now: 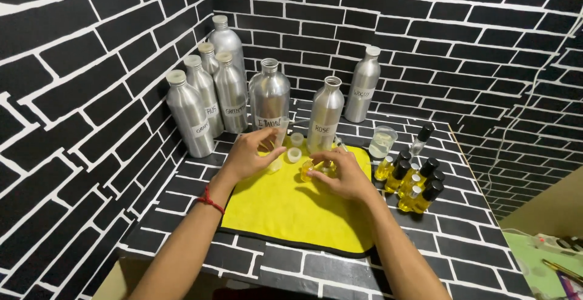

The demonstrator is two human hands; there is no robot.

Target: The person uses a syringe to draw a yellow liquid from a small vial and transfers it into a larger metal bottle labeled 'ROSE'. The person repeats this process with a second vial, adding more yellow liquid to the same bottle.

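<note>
My left hand [252, 153] rests on the yellow cloth [285, 212] and pinches a small clear cup [277, 139] by its rim. My right hand [341, 171] is closed around a small glass bottle of yellow liquid [308, 170] standing on the cloth. Two small white caps [295, 148] lie between the hands, just in front of an open silver bottle [324, 115]. A second open silver bottle [269, 101] stands behind my left hand.
Several capped silver bottles [206, 96] line the back left corner, and one more [363, 85] stands at the back right. A clear beaker [382, 142] and a cluster of small yellow bottles with black caps [413, 181] stand right of the cloth. The brick-patterned tabletop [473, 245] ends at the front.
</note>
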